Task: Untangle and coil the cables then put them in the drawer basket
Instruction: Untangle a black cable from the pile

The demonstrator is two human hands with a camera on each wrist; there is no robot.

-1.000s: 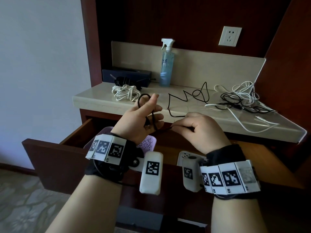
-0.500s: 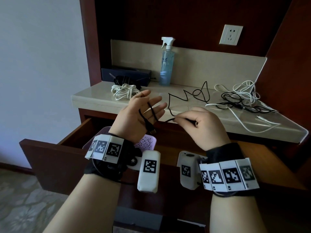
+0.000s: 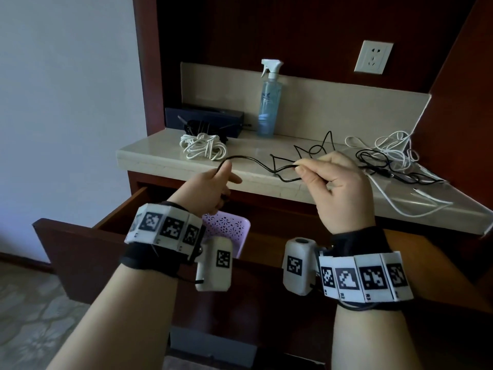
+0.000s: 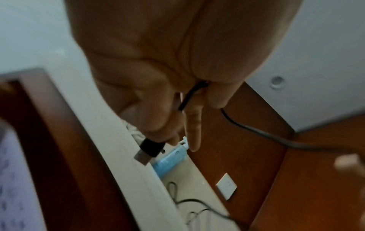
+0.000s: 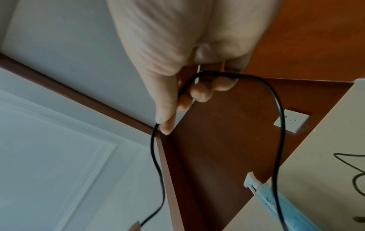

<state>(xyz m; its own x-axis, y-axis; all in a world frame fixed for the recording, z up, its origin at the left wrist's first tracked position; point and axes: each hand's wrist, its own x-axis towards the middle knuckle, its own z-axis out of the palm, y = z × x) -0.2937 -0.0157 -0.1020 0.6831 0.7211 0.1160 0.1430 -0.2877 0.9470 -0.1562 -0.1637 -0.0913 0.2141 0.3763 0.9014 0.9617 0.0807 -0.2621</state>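
Pulling apart now: left hand [image 3: 210,190] is gripping black cable [image 3: 256,162] plug end, right hand [image 3: 338,182] pinching it, apparently above counter [image 3: 160,156] front edge.

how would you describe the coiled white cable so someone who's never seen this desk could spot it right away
Find the pale stone countertop above the open drawer and go to its left end, in front of the dark box. The coiled white cable lies there as a tight bundle, unlike the loose white and black tangle at the right end.
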